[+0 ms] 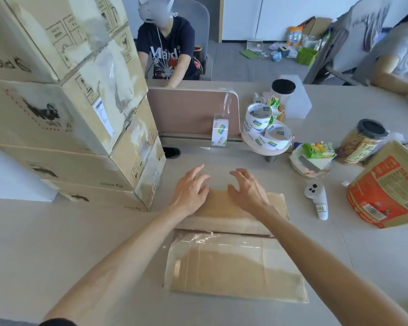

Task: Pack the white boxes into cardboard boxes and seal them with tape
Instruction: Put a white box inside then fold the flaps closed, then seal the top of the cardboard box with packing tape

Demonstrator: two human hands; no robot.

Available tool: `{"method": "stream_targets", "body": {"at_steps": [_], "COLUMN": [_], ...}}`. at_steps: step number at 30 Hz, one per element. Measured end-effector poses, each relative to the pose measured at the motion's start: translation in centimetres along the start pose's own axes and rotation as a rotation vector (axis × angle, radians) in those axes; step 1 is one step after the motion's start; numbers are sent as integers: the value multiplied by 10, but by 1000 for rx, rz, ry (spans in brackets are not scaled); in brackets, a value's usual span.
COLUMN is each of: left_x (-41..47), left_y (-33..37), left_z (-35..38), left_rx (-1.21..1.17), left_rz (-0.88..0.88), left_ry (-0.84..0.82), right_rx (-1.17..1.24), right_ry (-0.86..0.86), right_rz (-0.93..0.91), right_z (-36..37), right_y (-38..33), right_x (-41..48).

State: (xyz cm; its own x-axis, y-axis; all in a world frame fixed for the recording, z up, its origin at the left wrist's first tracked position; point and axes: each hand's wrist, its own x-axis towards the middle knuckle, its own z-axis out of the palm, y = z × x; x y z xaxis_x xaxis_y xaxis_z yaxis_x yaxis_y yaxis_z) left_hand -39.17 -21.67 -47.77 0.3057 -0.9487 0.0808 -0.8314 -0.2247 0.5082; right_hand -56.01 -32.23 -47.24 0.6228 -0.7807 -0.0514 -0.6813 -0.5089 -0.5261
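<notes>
A cardboard box (233, 267) lies on the table in front of me, its two top flaps folded down with a dark gap between them. Clear tape shines on the near flap. My left hand (190, 190) and my right hand (246, 190) hover over the far flap (222, 208), fingers spread and loosely bent, holding nothing. A roll of clear tape (220, 132) hangs by its strip from the desk divider (193, 111) beyond the box. No white boxes are in sight.
A tall stack of large cartons (68, 102) fills the left. Several tape rolls (266, 130) sit on a small stand. A white controller (317, 200), an orange bag (386, 191), snack jars (360, 140) lie right. A person (167, 43) sits opposite; another stands far right.
</notes>
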Motion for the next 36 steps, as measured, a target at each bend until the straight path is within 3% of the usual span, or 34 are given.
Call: {"method": "stream_targets", "body": {"at_steps": [4,8,11,13,17,23,29,36], "left_x": [61,110,131,139,151,182,218,224], "left_y": [1,13,19,18,14,21,49,63], "left_z": [-17,-27,-32,-33,-43,-76,-97,-103], "left_rx": [-279,-541,-639,-668,-649,-663,-742,-791], "left_rz": [-231,-413,-447,-439,-415,-394,-419,-485], "left_ry": [-70,-45,-62,-97,-105,202,101,190], "right_rx": [127,464,814,924,964,928,1000,1068], "right_ry": [17,137,226,233,166,208,172,171], "right_rz": [141,300,333,320,287,336,374,339], "right_z": [-8,-17,-30,-38,-48,-42,-45,-64], "right_y": [-18,-29,-38,-40,-44,-44,-45,-43], "right_x": [56,104,126,140,159,161,154,145]}}
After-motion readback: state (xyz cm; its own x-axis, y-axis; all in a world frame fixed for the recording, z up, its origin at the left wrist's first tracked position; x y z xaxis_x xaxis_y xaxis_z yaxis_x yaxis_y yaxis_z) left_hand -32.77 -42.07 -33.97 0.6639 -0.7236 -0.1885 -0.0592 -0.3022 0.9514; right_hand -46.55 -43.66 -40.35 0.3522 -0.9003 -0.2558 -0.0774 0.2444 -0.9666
